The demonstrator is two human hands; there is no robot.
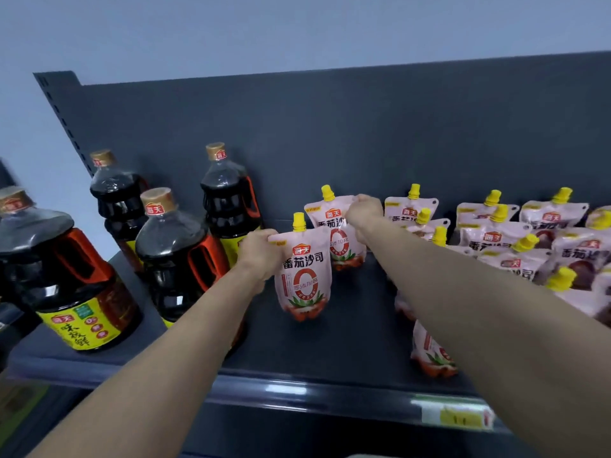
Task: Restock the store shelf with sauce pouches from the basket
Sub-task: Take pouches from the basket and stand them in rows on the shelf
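Note:
Two pink sauce pouches with yellow caps stand upright on the dark shelf (347, 325). My left hand (258, 251) grips the top left corner of the nearer pouch (302, 276). My right hand (363, 211) is closed on the top right corner of the farther pouch (330, 226), which stands close to the back panel. The basket is out of view.
Several large dark soy sauce bottles (172, 256) with orange handles stand at the left. More pink pouches (515, 239) crowd the shelf's right side, and one pouch (431, 353) sits under my right forearm. A yellow price tag (458, 418) marks the front edge.

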